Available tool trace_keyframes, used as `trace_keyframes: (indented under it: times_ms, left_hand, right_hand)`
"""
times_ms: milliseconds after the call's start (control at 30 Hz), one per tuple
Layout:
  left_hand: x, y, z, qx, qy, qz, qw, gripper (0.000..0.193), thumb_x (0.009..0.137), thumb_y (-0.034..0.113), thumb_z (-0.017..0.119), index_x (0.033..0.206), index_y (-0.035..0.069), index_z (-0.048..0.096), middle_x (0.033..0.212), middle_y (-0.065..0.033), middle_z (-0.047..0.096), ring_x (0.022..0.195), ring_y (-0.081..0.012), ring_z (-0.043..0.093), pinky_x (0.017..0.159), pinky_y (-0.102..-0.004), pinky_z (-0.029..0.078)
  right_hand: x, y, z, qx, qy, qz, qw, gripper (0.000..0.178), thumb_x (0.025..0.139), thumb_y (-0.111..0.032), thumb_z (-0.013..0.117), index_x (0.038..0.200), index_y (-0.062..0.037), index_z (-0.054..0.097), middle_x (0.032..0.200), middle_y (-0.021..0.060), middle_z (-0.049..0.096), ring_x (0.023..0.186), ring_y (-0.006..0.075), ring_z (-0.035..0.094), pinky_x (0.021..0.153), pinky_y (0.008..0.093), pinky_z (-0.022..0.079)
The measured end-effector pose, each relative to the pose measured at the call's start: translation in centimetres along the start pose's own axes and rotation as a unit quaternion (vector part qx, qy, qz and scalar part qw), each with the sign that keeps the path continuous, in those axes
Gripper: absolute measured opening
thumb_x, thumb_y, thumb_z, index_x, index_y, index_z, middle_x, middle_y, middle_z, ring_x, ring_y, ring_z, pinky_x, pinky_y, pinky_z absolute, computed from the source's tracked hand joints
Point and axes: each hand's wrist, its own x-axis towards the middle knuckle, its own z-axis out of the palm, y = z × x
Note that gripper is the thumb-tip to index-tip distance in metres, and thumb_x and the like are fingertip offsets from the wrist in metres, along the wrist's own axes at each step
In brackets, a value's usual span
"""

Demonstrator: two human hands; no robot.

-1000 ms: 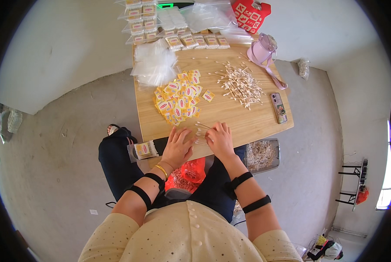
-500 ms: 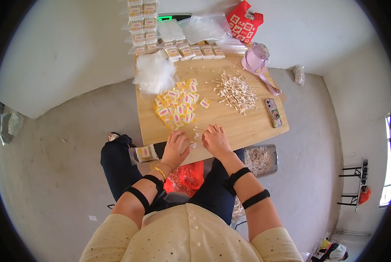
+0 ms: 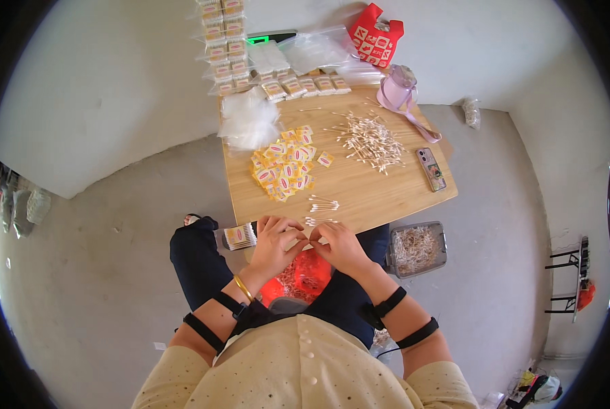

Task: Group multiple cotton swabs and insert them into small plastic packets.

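My left hand and my right hand meet at the table's near edge, fingertips pinched close together. Whatever lies between them is too small and hidden to name. Just beyond the fingers, a small row of cotton swabs rests on the wood, with a second few swabs nearer the hands. A heap of yellow and white printed cards spreads at left centre. To its right is a big loose pile of cotton swabs. Beside my left hand, a filled swab packet sits at the table's left corner.
Clear plastic bags lie at the far left, near a row of packed swabs. A lilac bottle, a phone and a red bag line the right and back. A grey bin of swabs stands below right.
Both hands have drawn back toward me and come together, fingertips now meeting. The small swab groups under them are uncovered on the table. The view has shifted slightly.
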Motion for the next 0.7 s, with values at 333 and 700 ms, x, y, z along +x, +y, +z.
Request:
trace_keyframes:
  times_ms: [333, 700]
  left_hand:
    - [-2.8, 1.7, -4.6, -0.027, 0.023, -0.019, 0.999, 0.013, 0.076, 0.016, 0.084, 0.084, 0.016, 0.074, 0.106, 0.0027, 0.067, 0.106, -0.0254, 0.059, 0.098, -0.0448, 0.038]
    - [-5.7, 0.0, -5.7, 0.027, -0.092, -0.074, 0.993, 0.054, 0.076, 0.032, 0.086, 0.123, 0.015, 0.065, 0.13, -0.0068, 0.058, 0.126, -0.0321, 0.052, 0.111, -0.0496, 0.035]
  right_hand:
    - [-1.3, -3.3, 0.1, 0.201, -0.012, 0.073, 0.977, 0.012, 0.088, -0.004, 0.071, 0.096, 0.0013, 0.066, 0.093, 0.0155, 0.064, 0.087, 0.0308, 0.068, 0.077, 0.0367, 0.055]
    - [-4.6, -0.9, 3.9, 0.16, -0.127, 0.114, 0.972, 0.027, 0.085, -0.021, 0.078, 0.105, -0.0057, 0.069, 0.105, 0.0157, 0.066, 0.106, 0.0331, 0.064, 0.094, 0.0413, 0.052]
